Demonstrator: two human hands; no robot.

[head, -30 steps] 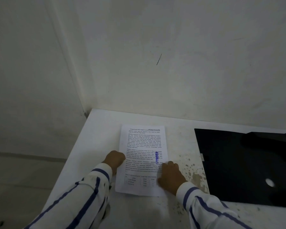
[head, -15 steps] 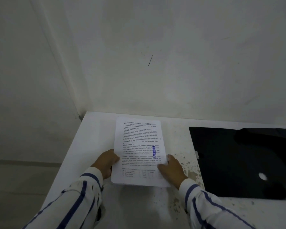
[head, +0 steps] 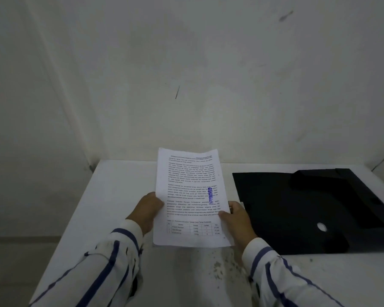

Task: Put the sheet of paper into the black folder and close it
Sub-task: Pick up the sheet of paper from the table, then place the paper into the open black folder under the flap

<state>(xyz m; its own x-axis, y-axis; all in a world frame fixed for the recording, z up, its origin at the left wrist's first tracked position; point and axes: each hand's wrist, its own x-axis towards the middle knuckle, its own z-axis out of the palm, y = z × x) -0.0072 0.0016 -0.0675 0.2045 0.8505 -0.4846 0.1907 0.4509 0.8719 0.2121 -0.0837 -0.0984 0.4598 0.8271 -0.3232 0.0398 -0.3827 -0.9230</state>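
Both hands grip the sheet of paper (head: pixel 190 196) by its side edges in the lower centre of the frame: the left hand (head: pixel 145 210) closes on the left edge, and the right hand (head: pixel 236 217) pinches the right edge, with the thumb lying on the printed face. The sheet is tilted up, its top edge reaching in front of the wall (head: pixel 186 74), and its lower edge is near the white table (head: pixel 115 196). It carries black text, a small table of figures at the bottom, and a blue stamp "APPROVED". The black folder (head: pixel 308 209) lies flat on the table in the right part of the frame, just beside the right hand. Both sleeves are white with blue stripes
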